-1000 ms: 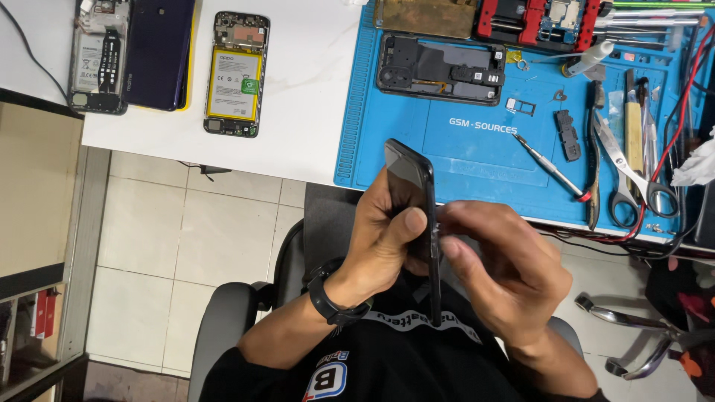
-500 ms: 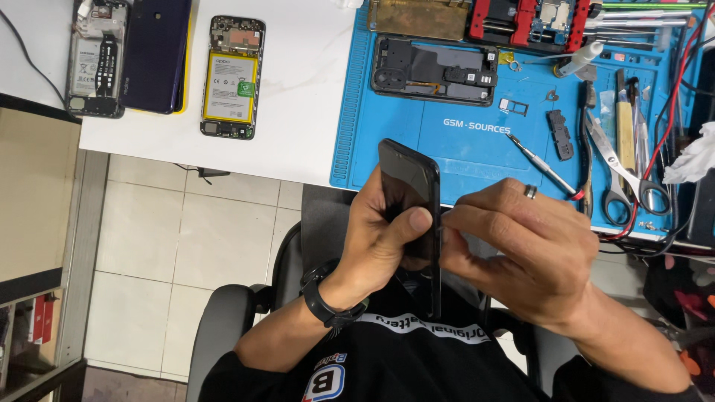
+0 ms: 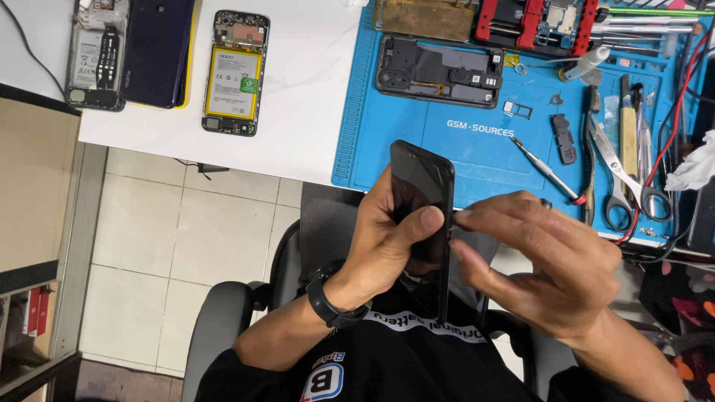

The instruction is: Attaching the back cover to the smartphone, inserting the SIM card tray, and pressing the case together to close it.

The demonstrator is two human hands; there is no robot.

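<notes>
While the left hand (image 3: 387, 238) wraps around a black phone (image 3: 424, 201) from the nine o'clock side, its thumb lies flat across the dark glass and its fingers curl behind the back. So the left hand is closed on the phone, which stands nearly on edge above the person's lap, just off the near edge of the blue mat (image 3: 387, 119).

At three o'clock of the phone, the right hand (image 3: 544, 260) has its thumb and forefinger drawn narrow, their tips touching the phone's right-hand edge. Whether they pinch a small tool there I cannot tell. A dark ring sits on one finger, and a black watch (image 3: 331, 301) circles the left wrist.

On the mat at twelve o'clock lies a dark phone frame (image 3: 439, 71). At one o'clock rests a screwdriver (image 3: 544, 170), and at two o'clock scissors (image 3: 625, 179) beside red and black wires.

On the white table (image 3: 305, 89) at ten o'clock lies an opened phone with a yellow battery (image 3: 234, 73), with a purple phone back (image 3: 156, 48) farther along.
</notes>
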